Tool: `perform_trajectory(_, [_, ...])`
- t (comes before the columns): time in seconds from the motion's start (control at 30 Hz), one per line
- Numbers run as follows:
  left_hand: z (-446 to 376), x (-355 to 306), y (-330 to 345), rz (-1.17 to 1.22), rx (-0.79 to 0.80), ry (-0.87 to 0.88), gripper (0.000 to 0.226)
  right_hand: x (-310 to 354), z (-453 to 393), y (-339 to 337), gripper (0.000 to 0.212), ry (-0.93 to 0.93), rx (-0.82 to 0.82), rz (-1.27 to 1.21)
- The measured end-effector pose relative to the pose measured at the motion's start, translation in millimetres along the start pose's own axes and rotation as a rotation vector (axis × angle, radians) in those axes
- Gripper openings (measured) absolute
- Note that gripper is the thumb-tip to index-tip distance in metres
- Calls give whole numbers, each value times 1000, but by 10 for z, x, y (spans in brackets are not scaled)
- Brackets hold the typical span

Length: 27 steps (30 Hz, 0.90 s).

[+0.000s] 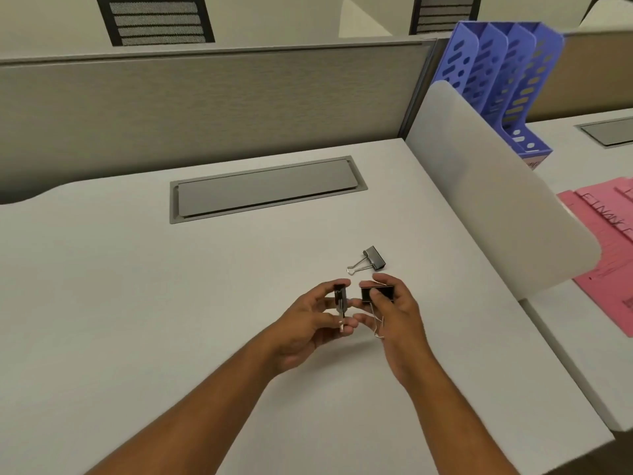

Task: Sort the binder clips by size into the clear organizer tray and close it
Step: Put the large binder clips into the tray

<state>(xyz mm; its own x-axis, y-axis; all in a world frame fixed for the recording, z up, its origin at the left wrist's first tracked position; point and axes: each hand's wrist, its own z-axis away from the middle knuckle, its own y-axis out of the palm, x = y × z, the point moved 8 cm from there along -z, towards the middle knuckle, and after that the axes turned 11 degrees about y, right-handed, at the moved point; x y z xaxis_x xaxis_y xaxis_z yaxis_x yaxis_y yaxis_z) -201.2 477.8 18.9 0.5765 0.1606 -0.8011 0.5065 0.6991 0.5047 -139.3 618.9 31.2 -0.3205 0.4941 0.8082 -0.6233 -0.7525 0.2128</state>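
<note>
Holding clips: left hand (310, 318) clip (340, 298) upright, right hand (399, 315) clip (377, 292) crosswise.

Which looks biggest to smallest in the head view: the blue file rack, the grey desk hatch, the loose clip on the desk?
1. Grey desk hatch, widest in view.
2. Blue file rack, though it stands farther off, so true size is unsure.
3. Loose clip, far the smallest.

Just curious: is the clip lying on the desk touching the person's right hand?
Apart. The head view shows bare desk between the loose clip and the right hand.
</note>
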Motion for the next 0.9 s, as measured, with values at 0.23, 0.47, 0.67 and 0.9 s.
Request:
perform_trajectory(0.23, [722,-288,-442,349,-107,47,43,-98,537,805,27,-62,69,159])
perform_trajectory(0.47, [1796,-650,-1425,93,-297,218,26,-629,1199,1990,25,-27,216,210])
perform_trajectory(0.67, [3121,-1001,-2527,-112,-555,359,23,-1338,1790,3320,15,35,396,286])
perform_trajectory(0.9, [4916,-1001,-3722,-208,-990,528,22,-2388,2577,4812,9,44,621,627])
